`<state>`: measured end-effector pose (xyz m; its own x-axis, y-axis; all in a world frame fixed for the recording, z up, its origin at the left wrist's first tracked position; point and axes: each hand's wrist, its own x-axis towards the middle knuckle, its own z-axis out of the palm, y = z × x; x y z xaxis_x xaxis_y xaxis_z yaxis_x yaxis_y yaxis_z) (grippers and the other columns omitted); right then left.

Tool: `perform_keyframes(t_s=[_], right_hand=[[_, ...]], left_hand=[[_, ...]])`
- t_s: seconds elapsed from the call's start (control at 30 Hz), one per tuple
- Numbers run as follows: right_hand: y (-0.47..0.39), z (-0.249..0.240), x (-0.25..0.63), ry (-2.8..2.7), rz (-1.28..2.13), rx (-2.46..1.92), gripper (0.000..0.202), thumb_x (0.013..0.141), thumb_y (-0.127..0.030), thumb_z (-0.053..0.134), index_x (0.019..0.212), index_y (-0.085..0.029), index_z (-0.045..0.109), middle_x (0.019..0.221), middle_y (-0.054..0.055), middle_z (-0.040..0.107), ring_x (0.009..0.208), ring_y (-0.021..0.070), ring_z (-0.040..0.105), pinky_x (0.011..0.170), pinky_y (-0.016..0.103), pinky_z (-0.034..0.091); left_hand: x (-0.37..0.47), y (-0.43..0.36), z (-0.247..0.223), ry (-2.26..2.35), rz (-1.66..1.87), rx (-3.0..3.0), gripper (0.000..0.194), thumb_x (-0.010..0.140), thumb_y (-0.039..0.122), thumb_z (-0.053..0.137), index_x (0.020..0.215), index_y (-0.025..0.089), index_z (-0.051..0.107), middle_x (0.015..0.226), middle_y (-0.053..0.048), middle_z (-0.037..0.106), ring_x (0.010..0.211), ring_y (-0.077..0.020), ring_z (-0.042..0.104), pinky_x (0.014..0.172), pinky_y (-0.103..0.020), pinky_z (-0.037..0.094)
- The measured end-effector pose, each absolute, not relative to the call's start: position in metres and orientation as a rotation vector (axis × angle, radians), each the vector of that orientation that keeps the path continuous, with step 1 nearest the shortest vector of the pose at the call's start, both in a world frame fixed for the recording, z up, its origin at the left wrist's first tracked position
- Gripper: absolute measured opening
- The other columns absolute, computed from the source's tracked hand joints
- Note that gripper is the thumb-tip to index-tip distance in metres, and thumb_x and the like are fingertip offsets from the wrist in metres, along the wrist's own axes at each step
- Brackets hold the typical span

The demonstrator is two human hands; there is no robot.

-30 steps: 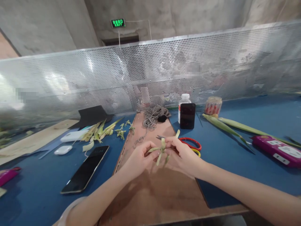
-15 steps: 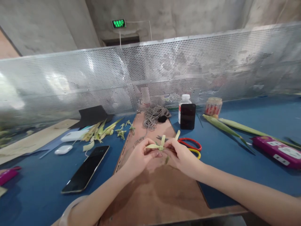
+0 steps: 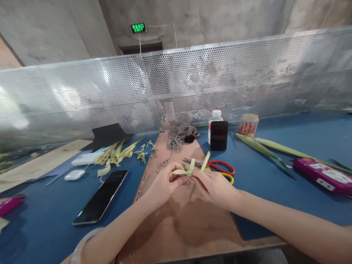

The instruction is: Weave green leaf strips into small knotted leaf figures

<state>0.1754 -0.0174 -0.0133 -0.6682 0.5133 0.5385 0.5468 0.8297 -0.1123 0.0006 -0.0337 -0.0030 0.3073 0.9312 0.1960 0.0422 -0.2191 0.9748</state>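
Left hand (image 3: 162, 183) and right hand (image 3: 218, 186) angle inward, each grip pinching the leaf strips (image 3: 189, 172).

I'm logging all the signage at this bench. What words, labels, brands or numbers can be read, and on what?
"EXIT": lit green sign; the characters above it are blurred.
White bottle: label too small to read.
Flat phone: faint screen marks, unreadable.
Perforated screen: pale patch, blurred out.
Nothing else is legible.
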Motion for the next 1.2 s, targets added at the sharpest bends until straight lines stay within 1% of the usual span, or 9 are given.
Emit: perform_keyframes(t_s=[0.17,0.3,0.4,0.5,0.63,0.83,0.93,1.07,1.2], right_hand=[[-0.016,-0.017,0.177,-2.447,-0.065,-0.818,0.023,0.087,-0.020,0.031,0.091,-0.014,0.052,0.067,0.007,0.062,0.057,0.0173,0.057,0.052,0.026,0.035],[-0.015,-0.020,0.176,-2.382,-0.104,-0.822,0.022,0.086,-0.021,0.032,0.086,-0.014,0.053,0.066,0.008,0.062,0.057,0.0171,0.057,0.051,0.025,0.035],[-0.016,-0.020,0.174,-2.387,-0.094,-0.795,0.022,0.087,-0.021,0.032,0.085,-0.014,0.052,0.066,0.007,0.061,0.056,0.0157,0.055,0.050,0.023,0.035],[-0.018,-0.017,0.170,-2.412,-0.052,-0.799,0.021,0.086,-0.019,0.031,0.084,-0.015,0.051,0.074,0.007,0.061,0.065,0.0161,0.056,0.056,0.023,0.038],[-0.021,-0.011,0.169,-2.457,-0.060,-0.866,0.017,0.084,-0.015,0.031,0.087,-0.015,0.048,0.080,0.008,0.060,0.073,0.0179,0.055,0.060,0.025,0.038],[-0.024,-0.013,0.170,-2.507,-0.151,-0.931,0.014,0.082,-0.016,0.031,0.082,-0.015,0.046,0.064,0.005,0.058,0.055,0.0157,0.052,0.048,0.023,0.031],[-0.023,-0.017,0.169,-2.479,-0.149,-0.926,0.014,0.082,-0.017,0.031,0.084,-0.015,0.046,0.057,0.002,0.057,0.049,0.0142,0.051,0.046,0.022,0.029],[-0.022,-0.022,0.167,-2.409,-0.182,-0.880,0.013,0.081,-0.018,0.034,0.076,-0.017,0.046,0.049,0.000,0.053,0.043,0.0129,0.049,0.043,0.022,0.027],[-0.021,-0.022,0.167,-2.317,-0.137,-0.871,0.009,0.081,-0.017,0.036,0.078,-0.018,0.045,0.050,-0.002,0.054,0.043,0.0118,0.050,0.043,0.020,0.028]], left_hand=[[0.001,-0.034,-0.002,0.920,1.065,1.559,0.012,0.074,0.021,0.056,0.077,0.016,0.046,0.072,0.001,0.053,0.071,-0.0124,0.057,0.074,-0.028,0.045],[0.003,-0.034,-0.001,0.920,1.082,1.610,0.012,0.075,0.023,0.055,0.079,0.016,0.046,0.077,0.000,0.052,0.075,-0.0133,0.056,0.072,-0.028,0.046],[0.005,-0.035,0.001,1.005,1.109,1.692,0.012,0.078,0.026,0.051,0.076,0.016,0.045,0.071,0.001,0.052,0.069,-0.0126,0.054,0.067,-0.025,0.044],[0.006,-0.036,0.000,1.110,1.137,1.787,0.013,0.082,0.028,0.043,0.074,0.017,0.043,0.059,0.003,0.049,0.059,-0.0114,0.051,0.061,-0.024,0.040],[0.007,-0.036,-0.005,1.197,1.139,1.871,0.016,0.085,0.028,0.037,0.073,0.018,0.042,0.057,0.004,0.048,0.057,-0.0115,0.049,0.059,-0.024,0.037],[0.010,-0.038,-0.008,1.249,1.178,1.962,0.017,0.086,0.026,0.033,0.072,0.019,0.039,0.058,0.004,0.045,0.055,-0.0107,0.046,0.054,-0.022,0.034],[0.011,-0.039,-0.008,1.281,1.181,2.015,0.017,0.086,0.025,0.034,0.072,0.019,0.040,0.057,0.005,0.044,0.052,-0.0097,0.043,0.052,-0.021,0.032],[0.010,-0.039,-0.009,1.282,1.193,2.041,0.017,0.087,0.025,0.033,0.073,0.019,0.040,0.058,0.005,0.044,0.053,-0.0098,0.042,0.052,-0.021,0.032],[0.010,-0.039,-0.008,1.276,1.207,2.020,0.016,0.087,0.024,0.032,0.074,0.019,0.039,0.059,0.005,0.042,0.053,-0.0099,0.042,0.051,-0.021,0.032]])
